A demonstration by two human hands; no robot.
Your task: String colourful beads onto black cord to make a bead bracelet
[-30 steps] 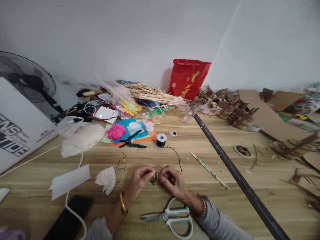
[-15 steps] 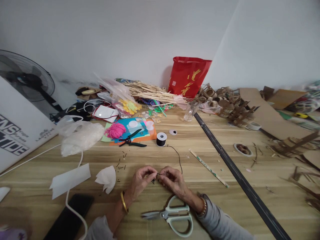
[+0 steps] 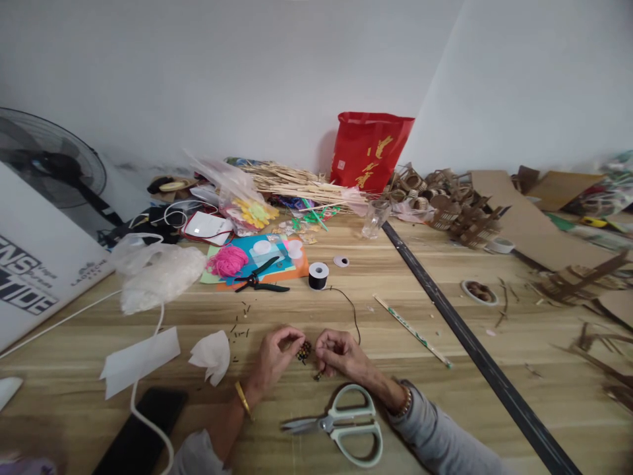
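My left hand [image 3: 275, 357] and my right hand [image 3: 340, 352] rest close together on the wooden table [image 3: 445, 409], both with fingers pinched. Between them they hold a small dark beaded piece [image 3: 303, 351] strung on thin black cord [image 3: 352, 310]. The cord runs up from my right hand to a black spool [image 3: 318, 276]. A short beaded end hangs below my right fingers. Pale green scissors [image 3: 346, 425] lie shut just in front of my right wrist.
Black pliers [image 3: 260, 282] and pink yarn [image 3: 227, 260] lie on coloured paper behind the hands. White tissue [image 3: 211, 355], paper and a black phone [image 3: 141, 432] sit at the left. A dark rail [image 3: 459, 343] crosses the table at the right, beyond it cardboard scraps. A red bag [image 3: 372, 152] stands at the wall.
The hands have shifted slightly toward me and apart a little; the beaded piece between them shows again, and a short beaded end now hangs under my right fingers.
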